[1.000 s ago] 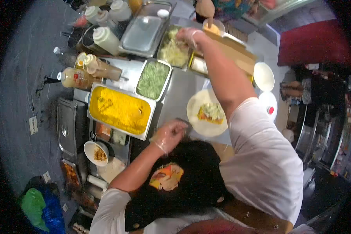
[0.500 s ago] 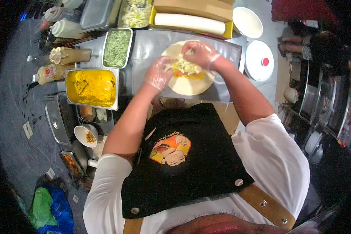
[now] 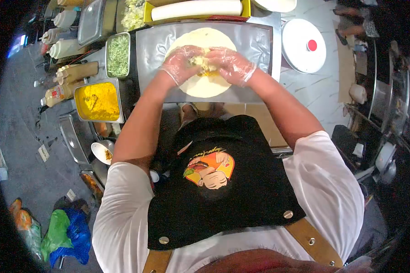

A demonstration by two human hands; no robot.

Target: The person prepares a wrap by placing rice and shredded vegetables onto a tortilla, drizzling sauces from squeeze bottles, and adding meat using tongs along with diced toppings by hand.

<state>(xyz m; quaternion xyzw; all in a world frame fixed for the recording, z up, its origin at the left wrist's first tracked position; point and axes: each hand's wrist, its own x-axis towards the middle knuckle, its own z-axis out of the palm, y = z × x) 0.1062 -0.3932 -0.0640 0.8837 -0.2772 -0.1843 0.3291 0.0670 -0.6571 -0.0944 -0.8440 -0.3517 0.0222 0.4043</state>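
A round pale flatbread [image 3: 204,88] lies on a grey sheet on the worktop. Chopped pale-green and whitish filling [image 3: 200,62] is heaped at its middle, with a yellow layer [image 3: 209,73] showing beneath. My left hand [image 3: 183,64], in a clear plastic glove, curls round the left side of the heap. From the right, my right hand [image 3: 230,66], gloved the same way, closes over the other side with its fingers pointing left. Their fingertips nearly meet above the filling and partly hide it.
To the left stand a tray of shredded green vegetable [image 3: 118,55] and a metal pan of yellow food [image 3: 98,101], with several sauce bottles [image 3: 61,49] beyond. A boxed white roll [image 3: 197,10] lies behind the sheet. A white lid with a red knob [image 3: 300,45] sits at right.
Both hands have come closer together over the filling, the right one now lower and flatter. The camera view has shifted, so more of the right counter shows.
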